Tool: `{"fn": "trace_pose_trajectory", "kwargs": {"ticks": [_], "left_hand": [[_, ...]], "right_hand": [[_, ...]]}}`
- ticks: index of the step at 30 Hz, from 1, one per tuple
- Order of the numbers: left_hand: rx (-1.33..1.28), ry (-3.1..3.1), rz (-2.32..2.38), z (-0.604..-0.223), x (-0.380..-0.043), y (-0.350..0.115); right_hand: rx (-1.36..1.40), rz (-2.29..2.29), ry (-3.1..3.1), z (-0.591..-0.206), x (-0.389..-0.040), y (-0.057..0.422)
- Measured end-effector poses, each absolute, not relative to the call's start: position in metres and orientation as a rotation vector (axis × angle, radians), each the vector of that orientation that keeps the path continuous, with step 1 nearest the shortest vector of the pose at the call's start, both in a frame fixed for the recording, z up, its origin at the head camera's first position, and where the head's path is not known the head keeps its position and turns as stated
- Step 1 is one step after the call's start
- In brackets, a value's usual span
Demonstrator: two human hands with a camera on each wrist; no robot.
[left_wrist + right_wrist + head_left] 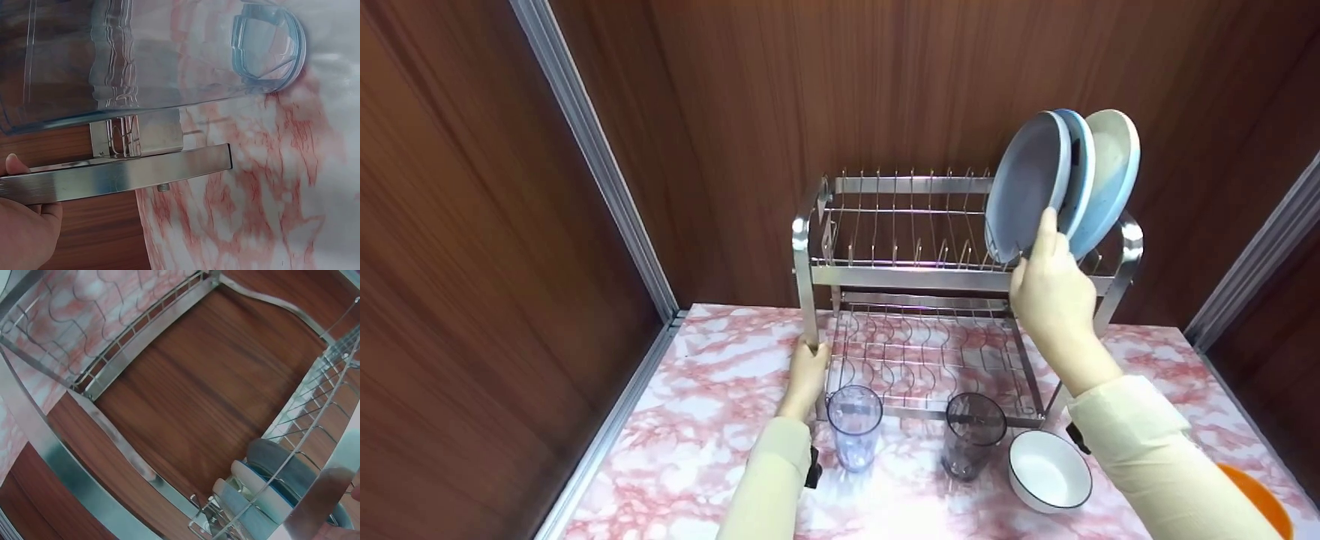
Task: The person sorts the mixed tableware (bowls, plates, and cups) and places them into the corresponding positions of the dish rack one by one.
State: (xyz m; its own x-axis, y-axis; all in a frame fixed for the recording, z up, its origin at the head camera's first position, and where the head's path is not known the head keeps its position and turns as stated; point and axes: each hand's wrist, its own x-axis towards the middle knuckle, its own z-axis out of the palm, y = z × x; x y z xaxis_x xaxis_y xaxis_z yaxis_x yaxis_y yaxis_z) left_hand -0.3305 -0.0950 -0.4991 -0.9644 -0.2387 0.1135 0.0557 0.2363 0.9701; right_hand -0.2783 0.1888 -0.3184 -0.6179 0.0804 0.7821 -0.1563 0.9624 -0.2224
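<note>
My left hand (pixel 808 375) grips the front left leg of a two-tier metal dish rack (pixel 911 277); the left wrist view shows the fingers around that leg (pixel 112 179). At the rack's upper right, my right hand (pixel 1056 292) pinches the lower front rim of a grey-blue plate (pixel 1027 180), index finger along the edge and thumb on its left face. Behind it to the right stand a blue plate (pixel 1081 169) and a cream-and-blue plate (pixel 1112 172), both upright in the top tier. In the right wrist view, the rack's front bar hides the plates' lower parts.
On the marbled tabletop (pixel 720 390), before the rack, stand a clear bluish cup (pixel 856 435), a dark clear cup (pixel 971 442) and a white bowl (pixel 1048 472). An orange item (pixel 1260 499) lies partly behind my right sleeve. Wooden panels (pixel 780 90) enclose the back and sides.
</note>
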Motion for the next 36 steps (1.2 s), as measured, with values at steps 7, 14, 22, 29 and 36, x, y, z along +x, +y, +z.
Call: {"fn": "trace_pose_trajectory", "kwargs": {"ticks": [7,14,22,29,36], "left_hand": [[0.174,-2.288,-1.817,-0.499,-0.331,-0.097],[0.176,-2.283,-1.842,-0.499,-0.332,-0.098],[0.205,-2.293,-1.800,-0.500,-0.331,-0.096],[0.172,-2.301,-1.821,-0.498,-0.332,-0.096],[0.189,-2.291,-1.838,-0.499,-0.330,-0.098]], "right_hand": [[0.155,0.346,-2.177,-0.331,-0.269,0.194],[0.278,0.349,-2.111,-0.351,-0.259,0.208],[0.321,0.324,-2.120,-0.380,-0.241,0.223],[0.258,0.413,-2.269,-0.415,-0.225,0.240],[0.120,0.478,-2.419,-0.456,-0.208,0.252]]}}
